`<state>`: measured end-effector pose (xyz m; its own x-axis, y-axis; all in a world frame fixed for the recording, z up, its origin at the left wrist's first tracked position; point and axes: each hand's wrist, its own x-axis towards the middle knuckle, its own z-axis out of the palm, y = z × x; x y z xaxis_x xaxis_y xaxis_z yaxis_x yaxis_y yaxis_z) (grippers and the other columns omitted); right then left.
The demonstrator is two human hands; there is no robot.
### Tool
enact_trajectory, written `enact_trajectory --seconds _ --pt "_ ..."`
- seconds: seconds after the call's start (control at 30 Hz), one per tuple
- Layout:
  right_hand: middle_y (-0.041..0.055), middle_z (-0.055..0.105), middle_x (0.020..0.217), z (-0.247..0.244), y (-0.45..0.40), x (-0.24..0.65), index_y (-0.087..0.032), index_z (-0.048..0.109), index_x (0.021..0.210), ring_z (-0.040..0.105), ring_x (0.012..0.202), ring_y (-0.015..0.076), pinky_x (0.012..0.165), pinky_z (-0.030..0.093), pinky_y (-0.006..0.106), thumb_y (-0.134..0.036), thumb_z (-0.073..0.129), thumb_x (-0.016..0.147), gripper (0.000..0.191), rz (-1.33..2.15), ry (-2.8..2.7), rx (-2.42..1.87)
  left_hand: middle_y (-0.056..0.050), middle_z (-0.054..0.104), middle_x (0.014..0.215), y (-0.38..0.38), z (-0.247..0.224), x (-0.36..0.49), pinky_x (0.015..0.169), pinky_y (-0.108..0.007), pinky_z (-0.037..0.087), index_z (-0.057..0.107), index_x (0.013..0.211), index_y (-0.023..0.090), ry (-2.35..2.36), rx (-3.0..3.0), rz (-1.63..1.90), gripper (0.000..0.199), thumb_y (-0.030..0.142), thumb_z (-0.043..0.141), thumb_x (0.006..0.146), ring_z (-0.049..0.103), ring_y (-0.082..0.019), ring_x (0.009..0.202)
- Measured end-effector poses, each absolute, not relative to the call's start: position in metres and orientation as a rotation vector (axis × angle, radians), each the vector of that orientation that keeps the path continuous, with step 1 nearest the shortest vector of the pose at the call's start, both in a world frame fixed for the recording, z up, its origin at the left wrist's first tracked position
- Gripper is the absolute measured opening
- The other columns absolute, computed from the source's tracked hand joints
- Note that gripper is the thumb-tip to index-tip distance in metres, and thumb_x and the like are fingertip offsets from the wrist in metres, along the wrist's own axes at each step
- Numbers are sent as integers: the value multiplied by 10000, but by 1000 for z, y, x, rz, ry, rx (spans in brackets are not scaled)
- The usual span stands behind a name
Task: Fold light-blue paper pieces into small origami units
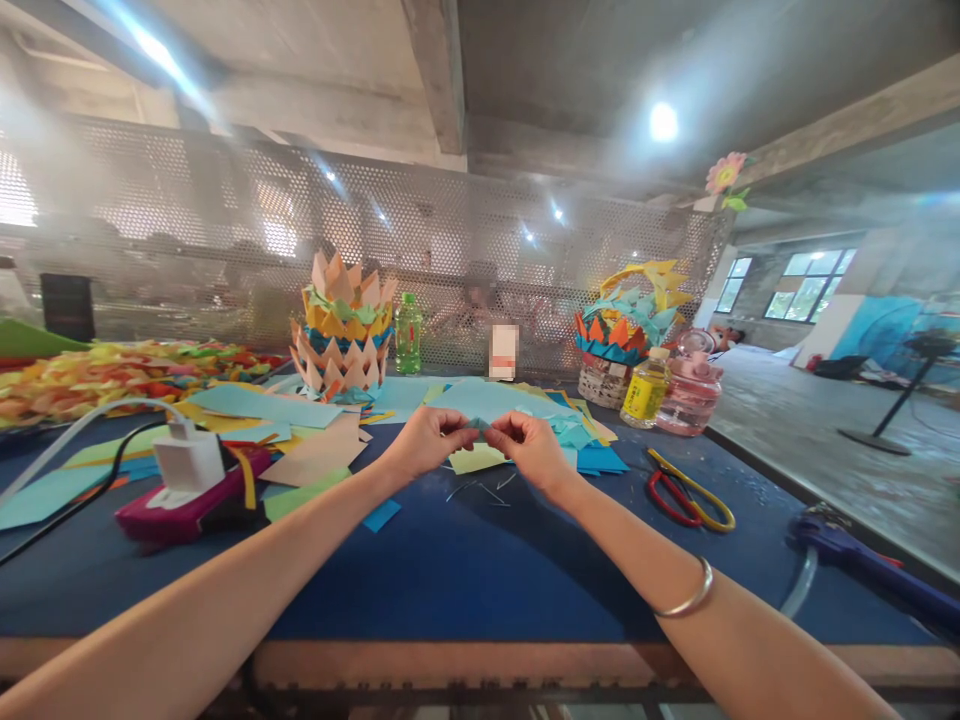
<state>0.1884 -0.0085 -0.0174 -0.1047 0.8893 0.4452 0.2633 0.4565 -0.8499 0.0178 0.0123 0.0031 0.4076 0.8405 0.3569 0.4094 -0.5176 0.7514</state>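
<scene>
Two hands meet above the blue tabletop [465, 580], left hand [431, 438] and right hand [532, 447], their fingertips close together. Condition of the grip: narrow on both sides, thumb and forefinger of each hand pinching one small blue paper piece [478, 427].

The step appears to be a fold or crease made by hand. To do it well, in my judgement: match the edges before pressing, steady one end in the left pinch, run the right thumb firmly along the crease, and avoid pulling the ends apart, as so small a piece could tear or set crooked. Whether its edges are true cannot be determined; the fingers cover much of it.

Location of the work: within the grip itself, between the two sets of fingertips, apparently clear of the table. Just below the grip lies a pale yellow sheet [474, 460]; nearer the person, some thin slivers [491, 492]. Immediately beyond the grip, a large light-blue sheet [480, 396]; just right of the grip, a heap of light-blue pieces [571, 432].

Farther right: a red-and-yellow-handled cutting tool [694, 481]. Left of the grip: a peach sheet [319, 455], then a magenta power strip [165, 515]. Beyond and left: a tiered paper basket [345, 358].
</scene>
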Motion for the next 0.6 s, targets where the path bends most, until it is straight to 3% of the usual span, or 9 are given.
enact_trajectory --seconds 0.27,0.6 --pt "28 621 720 -17 -9 189 -162 621 819 543 664 134 588 423 242 -322 600 724 187 577 -1677 -1029 2 591 535 14 1 16 527 -219 361 643 616 142 1074 2120 964 259 370 567 711 483 -109 515" --pt "19 624 681 -14 -13 186 -165 647 764 527 644 123 580 412 231 -340 576 755 189 612 -1736 -983 -10 660 614 12 -1 17 557 -217 389 683 656 166 1060 2203 901 195 307 558 706 549 -130 576"
